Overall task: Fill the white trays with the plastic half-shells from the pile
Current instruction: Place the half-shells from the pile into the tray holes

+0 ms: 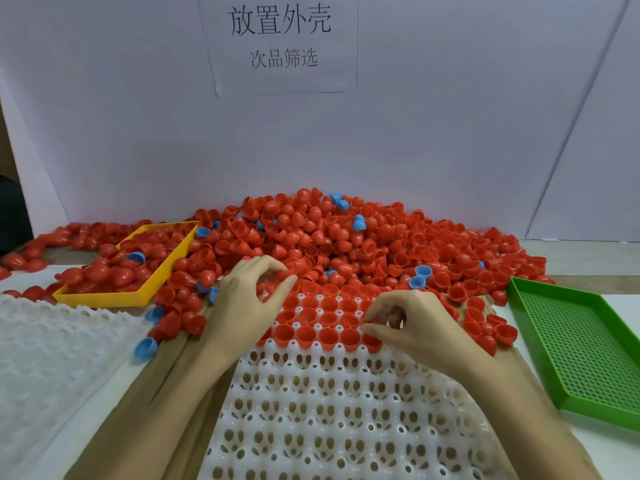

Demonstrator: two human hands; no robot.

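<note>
Against the white backboard, the pile of red half-shells (311, 237) is spreading across the far side of the table, with a few blue half-shells (420, 277) mixed in. In front of it, the white tray (346, 410) is lying under both forearms; its far rows are holding red shells seated open side up, while the near rows — most of the tray — are showing bare sockets. A second white tray (52, 341) is lying at the left, unfilled. A green perforated tray (571, 341) is sitting at the right with nothing visible in it, and a yellow tray (138, 296) at the left is holding red shells and at least one blue one. A paper sign (280, 39) is hanging on the backboard.

The left hand (249, 299) is reaching to the pile's near edge with fingers curled over the shells; whether it is gripping one cannot be told. The right hand (408, 323) is hovering at the right end of the nearest filled row, fingertips pinched together — apparently around a shell, though the object itself is hidden.

Step in hand, as judged: filling the current row. The next move is calling for seating a shell open side up in the adjacent bare socket, then drawing another from the pile.
</note>
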